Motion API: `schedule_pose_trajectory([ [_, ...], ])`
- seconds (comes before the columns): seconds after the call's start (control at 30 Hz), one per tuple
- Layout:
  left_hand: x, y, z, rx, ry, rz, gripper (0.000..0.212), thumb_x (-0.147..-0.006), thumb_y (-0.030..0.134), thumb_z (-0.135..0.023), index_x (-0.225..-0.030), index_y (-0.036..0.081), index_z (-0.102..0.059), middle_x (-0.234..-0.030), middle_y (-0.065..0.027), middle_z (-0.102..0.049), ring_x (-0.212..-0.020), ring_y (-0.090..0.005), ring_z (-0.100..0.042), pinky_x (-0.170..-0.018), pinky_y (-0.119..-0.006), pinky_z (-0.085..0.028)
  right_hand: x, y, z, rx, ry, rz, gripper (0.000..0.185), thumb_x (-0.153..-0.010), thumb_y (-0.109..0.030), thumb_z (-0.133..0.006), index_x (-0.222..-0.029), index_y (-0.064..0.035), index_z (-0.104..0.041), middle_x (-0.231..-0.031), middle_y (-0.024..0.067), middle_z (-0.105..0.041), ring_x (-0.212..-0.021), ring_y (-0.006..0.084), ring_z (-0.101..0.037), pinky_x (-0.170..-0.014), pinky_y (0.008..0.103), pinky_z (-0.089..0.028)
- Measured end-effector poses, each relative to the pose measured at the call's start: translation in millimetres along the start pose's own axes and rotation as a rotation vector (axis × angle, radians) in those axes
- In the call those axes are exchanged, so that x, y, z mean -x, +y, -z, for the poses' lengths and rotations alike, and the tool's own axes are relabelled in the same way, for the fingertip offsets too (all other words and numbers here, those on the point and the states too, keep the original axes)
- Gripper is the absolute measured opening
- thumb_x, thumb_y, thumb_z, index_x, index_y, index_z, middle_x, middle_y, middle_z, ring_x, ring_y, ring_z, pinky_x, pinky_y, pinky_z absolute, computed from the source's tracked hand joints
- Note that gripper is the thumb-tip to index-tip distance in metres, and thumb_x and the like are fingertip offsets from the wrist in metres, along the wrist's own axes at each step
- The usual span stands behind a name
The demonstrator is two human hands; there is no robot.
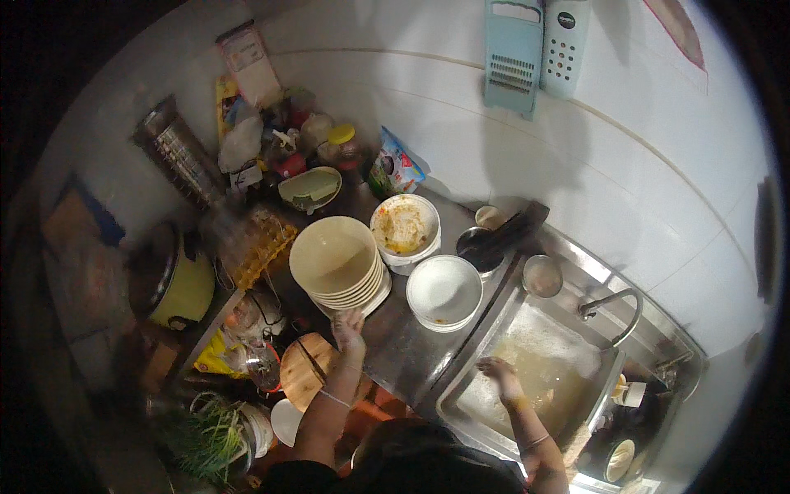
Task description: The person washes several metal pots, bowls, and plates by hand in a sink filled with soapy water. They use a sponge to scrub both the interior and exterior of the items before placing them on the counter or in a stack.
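My left hand [348, 330] is at the near edge of a stack of cream bowls [336, 262], which stands on a pale dish [378, 296]. Its fingertips meet the stack's lower edge; whether they grip it I cannot tell. Over the left part of a steel sink [453, 401] filled with cloudy, foamy water [537, 364], my right hand [498, 372] hangs with nothing visible in it. Between the hands and the wall are white bowls [444, 290] stacked together and a food-stained white bowl [405, 225] on top of another stack.
A curved faucet [617, 309] rises at the sink's right, with a small round bowl [543, 276] on its back ledge. Jars and a bag [398, 163] crowd the back corner. Below left are a round wooden board [308, 367], green onions [210, 438] and a green pot [185, 284].
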State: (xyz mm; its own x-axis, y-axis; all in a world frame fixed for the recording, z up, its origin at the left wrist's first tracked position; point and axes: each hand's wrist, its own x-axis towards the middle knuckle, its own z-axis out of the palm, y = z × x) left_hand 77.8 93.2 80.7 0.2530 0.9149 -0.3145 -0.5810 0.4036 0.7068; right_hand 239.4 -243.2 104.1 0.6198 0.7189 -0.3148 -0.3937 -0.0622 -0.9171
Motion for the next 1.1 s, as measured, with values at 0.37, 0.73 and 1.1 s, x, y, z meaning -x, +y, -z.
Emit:
schedule_pose_trajectory([
  [0.37,-57,76,14,-0.344,-0.382,0.131,0.037,-0.088,0.016,-0.041,-0.122,0.003,-0.038,-0.124,-0.0101,-0.042,-0.110,-0.0252,-0.045,-0.091,-0.043,-0.042,-122,-41,-191,-0.067,-0.333,-0.341,0.064,-0.086,-0.044,-0.043,-0.132,-0.0051,-0.023,-0.130,0.0119,-0.034,-0.118,0.0220,-0.036,-0.097,0.0368,-0.030],
  [0.73,-32,99,43,-0.343,-0.548,0.204,0.052,-0.085,0.036,-0.048,-0.126,0.009,-0.032,-0.128,-0.0109,-0.036,-0.115,-0.0251,-0.039,-0.085,-0.046,-0.044,-134,-45,-236,-0.339,-0.537,-0.027,0.066,-0.083,-0.057,-0.035,-0.132,-0.0138,-0.027,-0.130,0.0073,-0.036,-0.118,0.0192,-0.034,-0.098,0.0392,-0.027],
  [1.1,138,97,28,-0.318,-0.533,0.320,0.053,-0.083,0.035,-0.050,-0.125,0.007,-0.033,-0.126,-0.0122,-0.039,-0.111,-0.0256,-0.043,-0.083,-0.046,-0.045,38,-63,-125,-0.297,-0.452,0.010,0.067,-0.090,-0.044,-0.028,-0.135,-0.0045,0.002,-0.141,0.0106,-0.007,-0.130,0.0200,-0.006,-0.105,0.0298,-0.009],
])
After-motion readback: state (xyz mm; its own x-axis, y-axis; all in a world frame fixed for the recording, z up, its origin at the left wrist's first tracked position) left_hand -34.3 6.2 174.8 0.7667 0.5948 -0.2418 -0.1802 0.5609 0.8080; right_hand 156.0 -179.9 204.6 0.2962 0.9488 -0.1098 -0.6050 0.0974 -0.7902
